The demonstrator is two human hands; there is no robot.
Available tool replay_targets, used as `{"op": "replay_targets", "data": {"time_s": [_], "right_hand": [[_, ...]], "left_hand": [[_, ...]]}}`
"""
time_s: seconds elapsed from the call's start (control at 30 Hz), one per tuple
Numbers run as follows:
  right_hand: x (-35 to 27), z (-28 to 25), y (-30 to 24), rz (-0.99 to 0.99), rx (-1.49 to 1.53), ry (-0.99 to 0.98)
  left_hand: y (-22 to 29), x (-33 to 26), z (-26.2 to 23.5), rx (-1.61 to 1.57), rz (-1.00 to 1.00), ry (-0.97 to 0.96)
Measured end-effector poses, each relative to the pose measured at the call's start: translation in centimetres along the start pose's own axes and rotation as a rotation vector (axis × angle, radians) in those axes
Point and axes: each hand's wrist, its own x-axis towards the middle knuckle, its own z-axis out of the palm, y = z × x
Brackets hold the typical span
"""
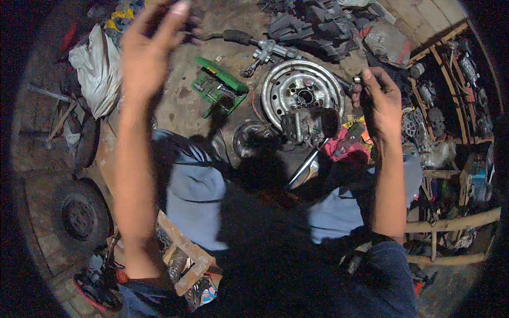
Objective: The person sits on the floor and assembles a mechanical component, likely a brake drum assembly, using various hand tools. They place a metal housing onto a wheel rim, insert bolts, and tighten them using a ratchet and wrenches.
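Observation:
My right hand (380, 100) is raised to the right of a silver wheel rim (273, 87), its thumb and fingers pinching a small round metal part (357, 79). The part is too small to name. Up at the far left, my left hand (148, 55) is lifted, blurred by motion, with thumb and fingers apart and nothing visible in it. Between the hands, an open green tool case (220, 71) lies on the ground. A dark metal machine part (299, 124) rests against the near side of the rim, partly in shadow.
A metal linkage with a black boot (237, 36) lies beyond the case. Black plastic pieces (313, 26) are heaped at the back. A pink cloth (344, 148) lies below my right hand. Wooden shelves (450, 79) hold parts at right; a tyred wheel (82, 212) stands at left.

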Motion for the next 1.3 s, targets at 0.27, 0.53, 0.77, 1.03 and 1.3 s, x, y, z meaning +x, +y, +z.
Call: {"op": "replay_targets", "data": {"time_s": [0.27,0.53,0.77,1.03,1.3], "right_hand": [[-2.0,0.7,-1.0,-0.079,0.138,-0.126],[-3.4,0.9,-1.1,-0.257,0.082,-0.135],[-3.2,0.3,-0.4,-0.547,-0.225,-0.092],[-3.5,0.9,-0.3,-0.677,-0.347,-0.027],[-3.1,0.6,0.0,-0.749,-0.434,-0.037]], "left_hand": [[-1.5,-8.2,13.8,-0.789,-0.552,-0.349],[-0.5,-7.8,16.2,-0.771,-0.358,-0.441],[0.2,-7.8,16.5,-0.691,-0.394,-0.444],[0.0,-7.4,16.0,-0.484,-0.214,-0.427],[0.2,-7.5,15.9,-0.475,-0.194,-0.399]]}}
